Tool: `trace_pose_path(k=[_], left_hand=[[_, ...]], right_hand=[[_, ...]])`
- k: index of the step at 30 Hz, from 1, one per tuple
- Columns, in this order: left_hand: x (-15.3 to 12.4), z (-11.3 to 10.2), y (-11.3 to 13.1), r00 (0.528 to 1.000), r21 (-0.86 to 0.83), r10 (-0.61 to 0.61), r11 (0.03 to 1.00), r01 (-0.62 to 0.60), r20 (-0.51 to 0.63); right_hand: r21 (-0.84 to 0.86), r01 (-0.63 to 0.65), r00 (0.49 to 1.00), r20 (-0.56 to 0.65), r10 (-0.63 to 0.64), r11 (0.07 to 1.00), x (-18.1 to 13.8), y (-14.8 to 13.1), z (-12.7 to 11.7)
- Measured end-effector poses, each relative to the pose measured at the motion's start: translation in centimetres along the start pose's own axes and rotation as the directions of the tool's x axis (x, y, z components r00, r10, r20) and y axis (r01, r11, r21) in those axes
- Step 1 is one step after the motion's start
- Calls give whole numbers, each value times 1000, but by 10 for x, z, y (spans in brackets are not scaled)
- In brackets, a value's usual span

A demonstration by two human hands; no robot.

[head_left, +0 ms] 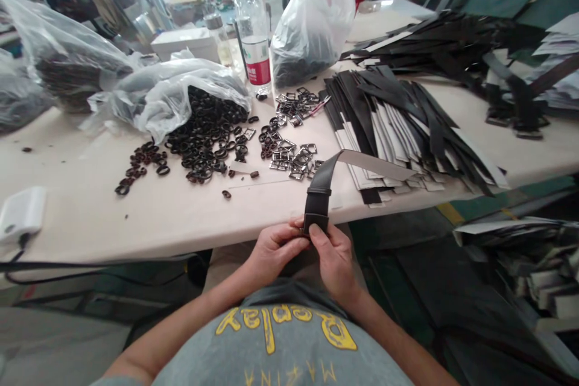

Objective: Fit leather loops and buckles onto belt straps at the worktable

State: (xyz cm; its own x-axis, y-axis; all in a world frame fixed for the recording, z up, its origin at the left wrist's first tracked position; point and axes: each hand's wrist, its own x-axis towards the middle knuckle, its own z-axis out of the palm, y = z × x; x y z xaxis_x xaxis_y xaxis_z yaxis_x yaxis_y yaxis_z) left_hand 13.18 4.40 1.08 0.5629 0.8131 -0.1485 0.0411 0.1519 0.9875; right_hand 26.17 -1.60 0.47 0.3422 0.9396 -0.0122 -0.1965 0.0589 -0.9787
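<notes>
in the head view, the left hand (278,246) and right hand (337,253) have fingers pinched on the belt (320,181) by the near edge of the worktop (176,217), probably steadying its end; its tail crosses the strips (389,120).

You have two hands, the left hand (277,248) and the right hand (337,253), on one held strap (322,176), which carries one fitted loop (319,191). On the one tabletop (149,217) in front of you, count one plastic bottle (253,63), one lidded jar (221,42), one white box (185,46) and one white adapter (22,212). You have at least three clear plastic bags (323,6). Your loose loops (199,151) run to dozens, too heaped to number. The loose buckles (281,160) lie in two clusters, well over a dozen altogether. Your loose straps (384,114) make two large piles, dozens in all, overlapping too much for an exact figure.
</notes>
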Motion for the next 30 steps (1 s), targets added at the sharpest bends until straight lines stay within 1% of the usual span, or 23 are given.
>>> trace_pose_path(k=[2, 4, 5, 6, 8, 10, 12, 15, 17, 19, 20, 22, 25, 27, 30], left_hand=[[6, -14, 5, 1000, 61, 7, 998, -7, -5], [16, -32, 12, 999, 144, 14, 990, -7, -49], [23, -41, 15, 995, 212, 44, 977, -25, -85], [30, -50, 20, 987, 296, 100, 953, -59, -125], [44, -68, 30, 954, 484, 236, 867, -120, -184], [55, -85, 40, 923, 649, 328, 750, -125, -202], [61, -103, 48, 900, 778, 376, 625, -70, -220], [57, -134, 56, 860, 875, 409, 478, 82, -304], [47, -154, 58, 845, 887, 390, 421, 188, -365], [36, -167, 57, 848, 883, 348, 394, 255, -400], [30, -171, 56, 853, 878, 326, 396, 268, -408], [21, -172, 51, 867, 862, 293, 441, 252, -403], [15, -163, 40, 908, 841, 262, 518, 154, -328], [15, -156, 33, 929, 853, 259, 513, 100, -265], [20, -150, 26, 934, 882, 271, 463, 85, -232]], right_hand=[[-60, 70, 998, 3, -70, 996, 3, -2, -6], [-122, 122, 993, 5, -122, 985, 6, -4, -11], [-157, 137, 990, 4, -139, 978, 7, -4, -13], [-185, 145, 989, 1, -148, 972, 8, -5, -14], [-214, 148, 989, 3, -150, 966, 9, -5, -15], [-219, 149, 989, 20, -149, 964, 9, -4, -16], [-222, 148, 989, 33, -144, 964, 8, -2, -16], [-211, 126, 992, 29, -123, 969, 6, 4, -19], [-177, 97, 995, 26, -94, 979, 6, 8, -20], [-145, 70, 997, 32, -67, 987, 6, 11, -20], [-137, 59, 998, 38, -55, 989, 6, 13, -19], [-143, 49, 998, 54, -41, 989, 6, 14, -16], [-169, 47, 996, 79, -34, 985, 6, 15, -11], [-183, 52, 996, 85, -37, 982, 6, 15, -9], [-203, 59, 995, 85, -42, 977, 5, 15, -9]])
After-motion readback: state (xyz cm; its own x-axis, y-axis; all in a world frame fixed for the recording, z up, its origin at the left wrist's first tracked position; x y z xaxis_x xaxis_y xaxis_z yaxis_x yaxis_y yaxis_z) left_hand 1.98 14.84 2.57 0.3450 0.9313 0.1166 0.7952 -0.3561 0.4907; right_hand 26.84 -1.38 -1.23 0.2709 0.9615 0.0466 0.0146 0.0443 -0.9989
